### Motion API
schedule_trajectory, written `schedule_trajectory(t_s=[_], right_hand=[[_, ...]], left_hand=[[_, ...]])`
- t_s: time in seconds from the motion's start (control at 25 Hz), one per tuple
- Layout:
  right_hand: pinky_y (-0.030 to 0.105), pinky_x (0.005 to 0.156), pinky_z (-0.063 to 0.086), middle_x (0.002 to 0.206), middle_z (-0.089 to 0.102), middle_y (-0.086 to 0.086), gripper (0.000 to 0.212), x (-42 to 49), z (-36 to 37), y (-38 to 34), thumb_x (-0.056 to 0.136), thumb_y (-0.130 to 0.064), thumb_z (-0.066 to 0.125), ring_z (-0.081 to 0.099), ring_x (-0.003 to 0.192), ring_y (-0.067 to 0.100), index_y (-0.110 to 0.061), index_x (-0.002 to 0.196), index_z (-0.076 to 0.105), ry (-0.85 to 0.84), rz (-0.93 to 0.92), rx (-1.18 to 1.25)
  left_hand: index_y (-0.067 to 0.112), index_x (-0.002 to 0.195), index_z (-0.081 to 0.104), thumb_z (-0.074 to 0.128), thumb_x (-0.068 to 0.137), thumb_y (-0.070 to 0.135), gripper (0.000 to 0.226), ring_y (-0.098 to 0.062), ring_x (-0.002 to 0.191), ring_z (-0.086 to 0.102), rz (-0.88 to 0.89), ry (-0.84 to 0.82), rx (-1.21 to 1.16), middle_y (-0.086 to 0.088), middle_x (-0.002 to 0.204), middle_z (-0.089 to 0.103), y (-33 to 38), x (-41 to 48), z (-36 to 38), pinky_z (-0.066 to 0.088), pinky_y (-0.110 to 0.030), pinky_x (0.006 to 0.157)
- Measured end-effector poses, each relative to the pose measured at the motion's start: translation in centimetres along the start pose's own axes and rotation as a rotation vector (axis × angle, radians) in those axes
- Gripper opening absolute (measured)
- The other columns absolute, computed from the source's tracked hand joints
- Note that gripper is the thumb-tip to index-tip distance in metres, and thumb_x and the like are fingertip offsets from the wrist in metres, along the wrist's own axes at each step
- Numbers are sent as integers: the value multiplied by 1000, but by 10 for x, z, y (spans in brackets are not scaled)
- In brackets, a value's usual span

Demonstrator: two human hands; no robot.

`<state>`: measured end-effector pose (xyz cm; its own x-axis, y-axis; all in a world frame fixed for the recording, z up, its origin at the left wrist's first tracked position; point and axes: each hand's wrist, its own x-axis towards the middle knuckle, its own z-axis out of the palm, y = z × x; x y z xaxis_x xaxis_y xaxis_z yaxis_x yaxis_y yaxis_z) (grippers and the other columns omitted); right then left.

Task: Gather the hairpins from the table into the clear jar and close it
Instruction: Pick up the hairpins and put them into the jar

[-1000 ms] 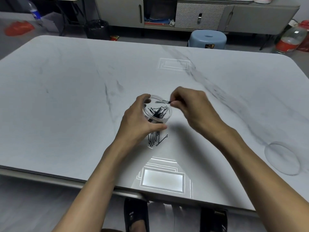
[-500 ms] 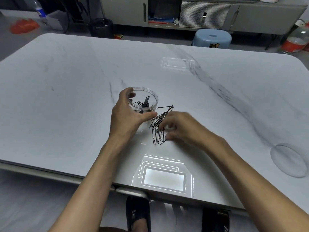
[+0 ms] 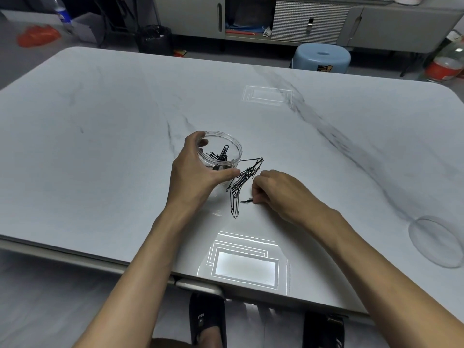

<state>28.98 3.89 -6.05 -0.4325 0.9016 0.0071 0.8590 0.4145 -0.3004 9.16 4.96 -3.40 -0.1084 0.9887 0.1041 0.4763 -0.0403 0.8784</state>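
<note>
The clear round jar (image 3: pixel 232 146) stands open on the marble table, with several black hairpins inside. My left hand (image 3: pixel 194 172) wraps around its near-left side, thumb against the front wall. A loose pile of black hairpins (image 3: pixel 242 182) lies on the table just right of the jar. My right hand (image 3: pixel 278 190) rests on the table right of the pile, its fingertips pinching one hairpin (image 3: pixel 246 201) that still lies flat on the surface. The jar's clear lid (image 3: pixel 435 241) lies flat near the table's right edge.
The white marble table (image 3: pixel 100 146) has its front edge close below my arms. Behind it stand a blue stool (image 3: pixel 322 57), grey cabinets, a black bin (image 3: pixel 154 37) and a large bottle (image 3: pixel 447 61) on the floor. Bright light reflections show on the tabletop.
My right hand has come down from above the jar to the table beside the pile and now pinches a single hairpin. My left hand stays on the jar.
</note>
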Motion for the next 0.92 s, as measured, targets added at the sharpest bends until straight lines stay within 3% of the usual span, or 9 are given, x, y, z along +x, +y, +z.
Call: schedule_trajectory(t_s=[0.16, 0.28, 0.4, 0.56, 0.68, 0.8, 0.92], right_hand=[[26, 56, 44, 68, 54, -14, 25, -2, -2, 2, 77, 4, 58, 53, 60, 5, -21, 80, 54, -32, 45, 48], [29, 63, 47, 82, 67, -7, 20, 0, -1, 3, 79, 1, 61, 60, 73, 16, -18, 86, 62, -30, 63, 21], [37, 65, 52, 83, 68, 4, 20, 0, 0, 0, 78, 2, 56, 61, 74, 28, -15, 88, 59, 10, 90, 6], [30, 69, 47, 85, 68, -2, 21, -3, -7, 3, 85, -3, 52, 63, 81, 22, -20, 96, 57, 6, 192, 131], [28, 70, 47, 76, 63, -7, 15, 0, -31, 5, 90, -7, 54, 64, 74, 17, -20, 97, 59, 243, 286, 377], [18, 66, 47, 72, 64, -4, 17, 4, -62, -4, 86, -1, 62, 64, 64, 10, -17, 92, 62, 490, 266, 626], [18, 69, 51, 75, 70, -1, 18, 8, -65, -22, 81, 0, 70, 66, 69, 9, -15, 90, 69, 387, 143, 593]], left_hand=[[25, 136, 45, 92, 54, 34, 95, -9, 117, 53, 11, -15, 15, 11, 125, 58, 0, 0, 3, 39, -21, 91], [26, 136, 45, 92, 55, 35, 94, -8, 116, 52, 14, -25, 24, 11, 127, 58, 0, 0, 4, 38, -20, 89], [26, 136, 45, 92, 55, 34, 94, -8, 115, 52, 17, -35, 28, 10, 128, 58, 1, -1, 5, 37, -20, 91], [26, 136, 45, 92, 55, 34, 94, -8, 115, 52, 22, -38, 30, 10, 127, 58, 2, -2, 6, 37, -20, 90], [27, 136, 45, 92, 55, 35, 94, -8, 116, 52, 23, -52, 31, 11, 127, 58, 1, -1, 5, 38, -21, 90], [28, 135, 44, 93, 53, 35, 96, -8, 117, 52, 47, -128, 44, 11, 127, 58, 4, -5, 9, 40, -22, 90], [31, 133, 45, 94, 49, 34, 97, -7, 117, 53, 103, -254, 73, 14, 125, 59, 9, -11, 16, 43, -22, 93]])
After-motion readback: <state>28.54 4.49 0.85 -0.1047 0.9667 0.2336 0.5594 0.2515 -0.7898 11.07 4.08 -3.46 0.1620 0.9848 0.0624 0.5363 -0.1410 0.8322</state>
